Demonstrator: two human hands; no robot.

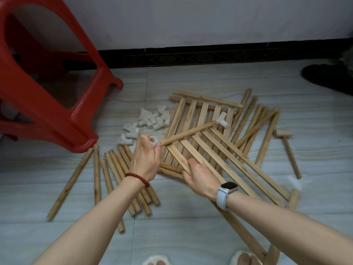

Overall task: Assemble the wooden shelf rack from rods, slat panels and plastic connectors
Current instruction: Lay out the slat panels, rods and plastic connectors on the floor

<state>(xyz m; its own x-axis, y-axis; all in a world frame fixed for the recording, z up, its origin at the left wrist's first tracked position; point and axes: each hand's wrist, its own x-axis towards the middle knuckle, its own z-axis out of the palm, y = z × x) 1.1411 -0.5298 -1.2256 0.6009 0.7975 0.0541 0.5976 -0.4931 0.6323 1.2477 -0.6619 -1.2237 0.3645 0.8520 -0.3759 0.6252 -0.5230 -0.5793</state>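
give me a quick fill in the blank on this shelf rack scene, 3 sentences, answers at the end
1. The left hand grips a white plastic connector fitted on the near end of a wooden ____.
2. The right hand holds the near end of a slat ____.
3. The small wooden mallet lies on the floor to the ____ of the slat panels.

Missing words: rod; panel; right

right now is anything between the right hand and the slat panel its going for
Nothing visible stands between them: the right hand already grips a slat end of the raised slat panel. The left hand holds a connector on a rod crossing above the panel, clear of that grip.
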